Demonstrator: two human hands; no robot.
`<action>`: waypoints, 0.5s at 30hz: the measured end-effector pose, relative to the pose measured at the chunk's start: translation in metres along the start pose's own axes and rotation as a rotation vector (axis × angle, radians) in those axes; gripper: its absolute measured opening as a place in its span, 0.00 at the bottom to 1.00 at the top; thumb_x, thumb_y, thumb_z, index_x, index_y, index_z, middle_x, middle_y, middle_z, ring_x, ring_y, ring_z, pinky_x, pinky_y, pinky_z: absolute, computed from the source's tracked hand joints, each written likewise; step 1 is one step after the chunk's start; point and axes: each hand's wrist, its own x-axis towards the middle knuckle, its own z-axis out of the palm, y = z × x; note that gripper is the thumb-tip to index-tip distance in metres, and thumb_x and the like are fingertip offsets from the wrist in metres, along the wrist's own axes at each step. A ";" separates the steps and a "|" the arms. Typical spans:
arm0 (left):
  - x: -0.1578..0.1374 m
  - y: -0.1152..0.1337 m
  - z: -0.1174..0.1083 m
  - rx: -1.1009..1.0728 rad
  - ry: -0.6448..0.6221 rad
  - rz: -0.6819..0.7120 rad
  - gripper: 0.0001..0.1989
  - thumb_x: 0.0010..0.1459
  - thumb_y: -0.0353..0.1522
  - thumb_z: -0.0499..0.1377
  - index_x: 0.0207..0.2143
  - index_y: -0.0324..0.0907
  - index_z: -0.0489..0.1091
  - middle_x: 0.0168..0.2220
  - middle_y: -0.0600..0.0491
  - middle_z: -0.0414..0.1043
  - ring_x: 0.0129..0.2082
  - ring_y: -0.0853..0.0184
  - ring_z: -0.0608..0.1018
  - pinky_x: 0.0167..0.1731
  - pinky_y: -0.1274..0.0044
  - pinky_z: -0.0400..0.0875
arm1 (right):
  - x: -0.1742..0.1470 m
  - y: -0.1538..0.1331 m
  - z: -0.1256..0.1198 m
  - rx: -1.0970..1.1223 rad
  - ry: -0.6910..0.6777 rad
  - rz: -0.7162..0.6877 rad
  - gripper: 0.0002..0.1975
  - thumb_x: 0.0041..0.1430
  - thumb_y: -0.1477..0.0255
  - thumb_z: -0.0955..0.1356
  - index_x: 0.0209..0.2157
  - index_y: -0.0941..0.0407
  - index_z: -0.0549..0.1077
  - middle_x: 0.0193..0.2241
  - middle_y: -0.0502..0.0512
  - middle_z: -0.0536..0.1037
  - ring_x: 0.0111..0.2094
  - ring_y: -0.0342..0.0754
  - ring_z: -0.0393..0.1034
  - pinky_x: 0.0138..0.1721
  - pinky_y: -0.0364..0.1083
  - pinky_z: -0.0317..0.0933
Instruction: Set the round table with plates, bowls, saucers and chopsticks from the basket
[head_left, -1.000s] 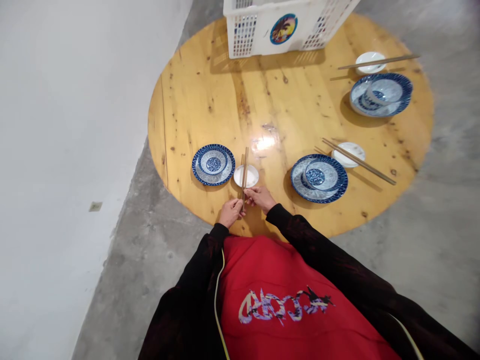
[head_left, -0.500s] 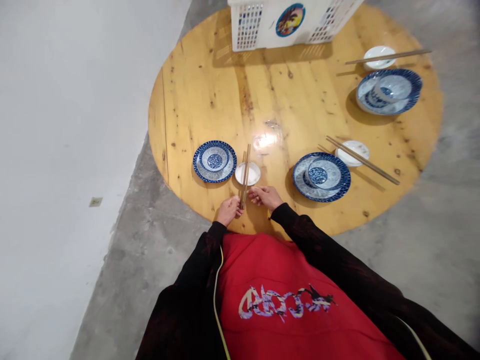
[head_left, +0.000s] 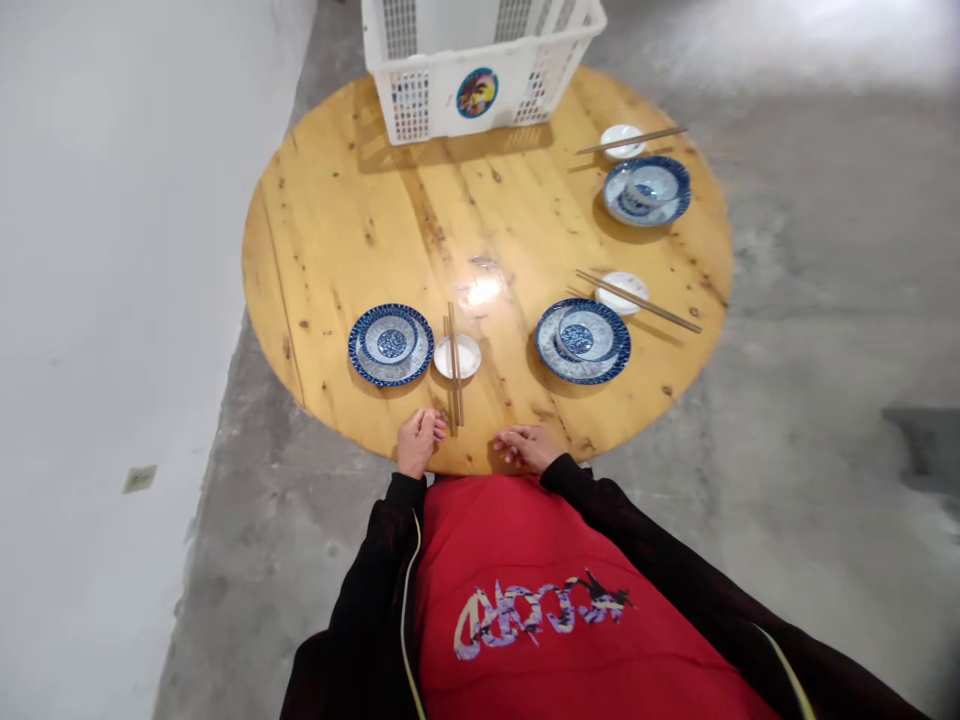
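Note:
A pair of wooden chopsticks [head_left: 455,385] rests across a small white dish [head_left: 469,357], pointing toward me. Just left of their near ends is my left hand [head_left: 421,440], its fingers curled in, with nothing seen in them. My right hand [head_left: 528,447] is by the table's near edge, to the right of the chopsticks and apart from them. Its fingers are bent loosely together and show nothing held. To the left of the dish sits a blue-and-white plate [head_left: 362,368] with a matching bowl [head_left: 391,340] on it.
On the right of the round wooden table [head_left: 337,250] is another plate [head_left: 581,375] with a bowl, beside a white dish [head_left: 622,286] bearing chopsticks [head_left: 664,315]. A third set, with a plate [head_left: 681,190], stands farther back. A white plastic basket [head_left: 517,85] occupies the far edge.
My left hand has let go of the chopsticks and drawn back to their left. My right hand has moved away from them toward the table edge. The view has shifted, showing more of the basket.

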 end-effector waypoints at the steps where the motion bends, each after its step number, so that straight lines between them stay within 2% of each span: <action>1: 0.001 0.000 0.000 -0.006 0.004 0.000 0.17 0.59 0.45 0.59 0.30 0.40 0.71 0.25 0.53 0.74 0.20 0.74 0.74 0.22 0.83 0.68 | -0.003 0.003 0.002 0.005 0.009 0.003 0.09 0.52 0.69 0.73 0.24 0.58 0.73 0.22 0.55 0.79 0.14 0.38 0.64 0.12 0.36 0.55; 7: 0.009 -0.002 -0.008 -0.079 0.094 -0.044 0.16 0.59 0.44 0.58 0.31 0.40 0.69 0.26 0.53 0.75 0.21 0.74 0.75 0.23 0.82 0.68 | -0.012 0.011 0.005 0.013 0.029 -0.004 0.07 0.52 0.70 0.71 0.24 0.58 0.73 0.23 0.53 0.79 0.15 0.39 0.65 0.13 0.37 0.56; 15: 0.022 0.008 -0.027 -0.102 0.218 -0.015 0.14 0.58 0.43 0.58 0.31 0.40 0.69 0.25 0.53 0.74 0.21 0.73 0.75 0.23 0.82 0.68 | -0.021 0.017 0.004 -0.026 0.000 -0.009 0.06 0.51 0.70 0.69 0.24 0.58 0.74 0.22 0.52 0.77 0.14 0.39 0.64 0.13 0.37 0.56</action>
